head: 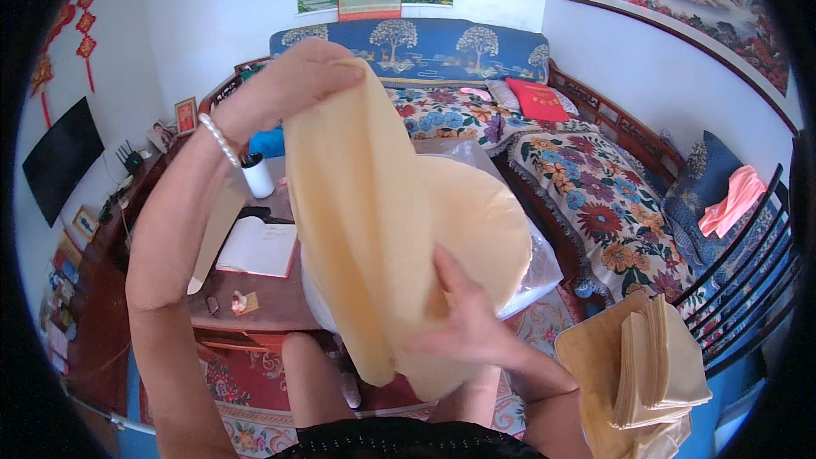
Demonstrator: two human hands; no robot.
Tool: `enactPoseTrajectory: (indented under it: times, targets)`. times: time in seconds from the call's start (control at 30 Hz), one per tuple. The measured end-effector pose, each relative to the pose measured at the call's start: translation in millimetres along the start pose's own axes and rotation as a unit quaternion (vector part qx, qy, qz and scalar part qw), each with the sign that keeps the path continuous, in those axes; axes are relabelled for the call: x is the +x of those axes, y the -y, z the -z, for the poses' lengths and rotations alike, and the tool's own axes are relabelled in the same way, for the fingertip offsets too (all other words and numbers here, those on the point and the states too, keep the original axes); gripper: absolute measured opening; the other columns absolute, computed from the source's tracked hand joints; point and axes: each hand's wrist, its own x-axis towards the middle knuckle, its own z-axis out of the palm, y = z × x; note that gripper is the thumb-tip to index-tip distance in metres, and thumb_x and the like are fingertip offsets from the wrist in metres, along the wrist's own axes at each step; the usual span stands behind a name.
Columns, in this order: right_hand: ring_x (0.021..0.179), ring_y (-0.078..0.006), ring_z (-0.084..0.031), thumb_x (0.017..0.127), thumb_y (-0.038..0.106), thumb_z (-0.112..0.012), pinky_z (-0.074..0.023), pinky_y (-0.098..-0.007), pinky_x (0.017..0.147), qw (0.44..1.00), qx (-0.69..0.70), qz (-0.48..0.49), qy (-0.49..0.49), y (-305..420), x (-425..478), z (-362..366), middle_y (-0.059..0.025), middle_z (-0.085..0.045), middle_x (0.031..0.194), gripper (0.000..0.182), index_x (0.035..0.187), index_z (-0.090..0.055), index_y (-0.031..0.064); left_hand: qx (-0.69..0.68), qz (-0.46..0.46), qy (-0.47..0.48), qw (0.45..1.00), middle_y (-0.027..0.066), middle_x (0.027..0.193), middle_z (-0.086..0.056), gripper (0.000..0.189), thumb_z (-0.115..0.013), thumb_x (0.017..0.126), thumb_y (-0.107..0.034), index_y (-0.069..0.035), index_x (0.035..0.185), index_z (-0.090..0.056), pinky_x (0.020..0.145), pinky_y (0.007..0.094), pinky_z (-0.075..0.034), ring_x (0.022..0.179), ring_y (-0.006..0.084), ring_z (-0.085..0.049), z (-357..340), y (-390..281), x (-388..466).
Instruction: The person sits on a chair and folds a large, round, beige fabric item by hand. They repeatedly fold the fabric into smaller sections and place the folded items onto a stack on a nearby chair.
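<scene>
A large, thin, pale yellow sheet (357, 204) hangs in folds from my left hand (319, 73), whose fingers pinch its top edge. Low on the sheet's right side is my right hand (462, 315), blurred, with the thumb raised and the fingers over the sheet; whether it grips is unclear. Behind the hanging sheet, a round pale yellow stack of sheets (478, 217) lies on clear plastic (542, 261) on the table. At the lower right, folded yellow sheets (656, 357) are piled on a brown board or tray (586, 344).
The brown table (280, 306) carries an open notebook (258, 248), a white cup with pens (257, 175) and a small figurine (239, 301). Beyond it stands a sofa with floral covers (586, 204). A black metal rack or chair back (739, 287) rises at the right.
</scene>
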Motion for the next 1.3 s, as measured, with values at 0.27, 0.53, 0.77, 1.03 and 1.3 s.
enactPoseTrajectory:
  times: [0.27, 0.53, 0.77, 1.03, 1.3]
  targets:
    - [0.096, -0.0220, -0.059, 0.077, 0.027, -0.068, -0.0473, -0.0343, 0.084, 0.978, 0.119, -0.167, -0.028, -32.0, 93.7, -6.2, -0.0191, -0.061, 0.106, 0.056, 0.117, -0.048, -0.0058, 0.439, -0.292, -0.121, 0.841, 0.0217, 0.072, -0.058, 0.029, -0.051, 0.085, -0.025, 0.002, 0.077, -0.059, 0.061, 0.0421, -0.045, 0.067, 0.0372, -0.056, -30.1, 13.1, 89.8]
    - [0.063, -0.0127, -0.059, 0.088, 0.019, -0.056, -0.0481, -0.0272, 0.055, 0.971, -0.159, 0.013, -0.177, 25.2, 240.0, 94.6, -0.0122, -0.065, 0.083, 0.029, 0.091, -0.064, -0.0082, 0.543, -0.263, -0.350, 0.717, 0.0213, 0.077, -0.063, 0.027, -0.047, 0.086, -0.019, 0.003, 0.084, -0.062, 0.069, 0.0417, -0.051, 0.074, 0.0348, -0.063, 26.5, -110.6, 93.3]
    - [0.075, -0.0189, -0.060, 0.085, 0.009, -0.053, -0.0477, -0.0312, 0.070, 0.942, -0.157, 0.109, -0.275, -18.4, 102.3, 73.8, -0.0149, -0.062, 0.086, 0.021, 0.100, -0.059, -0.0028, 0.409, -0.334, -0.340, 0.778, 0.0167, 0.077, -0.061, 0.010, -0.054, 0.087, -0.011, -0.003, 0.089, -0.060, 0.061, 0.0379, -0.049, 0.069, 0.0321, -0.061, -50.8, -6.7, -35.7]
    - [0.112, -0.0266, -0.048, 0.067, 0.013, -0.065, -0.0454, -0.0388, 0.086, 0.992, -0.078, -0.072, -0.075, -102.8, -40.1, -87.2, -0.0165, -0.048, 0.118, 0.062, 0.124, -0.042, 0.0050, 0.290, -0.156, -0.287, 0.899, 0.0102, 0.073, -0.057, 0.018, -0.064, 0.076, -0.008, -0.004, 0.092, -0.056, 0.053, 0.0375, -0.043, 0.064, 0.0284, -0.056, -146.3, 105.4, -132.4]
    - [0.082, -0.0360, -0.056, 0.074, 0.004, -0.061, -0.0466, -0.0402, 0.073, 0.950, -0.201, -0.002, -0.239, -135.1, -35.7, -68.8, -0.0179, -0.058, 0.095, 0.019, 0.091, -0.056, -0.0002, 0.291, -0.095, -0.215, 0.927, 0.0104, 0.075, -0.057, 0.022, -0.064, 0.072, -0.007, -0.006, 0.093, -0.056, 0.061, 0.0389, -0.045, 0.071, 0.0300, -0.057, -180.0, 109.3, -202.4]
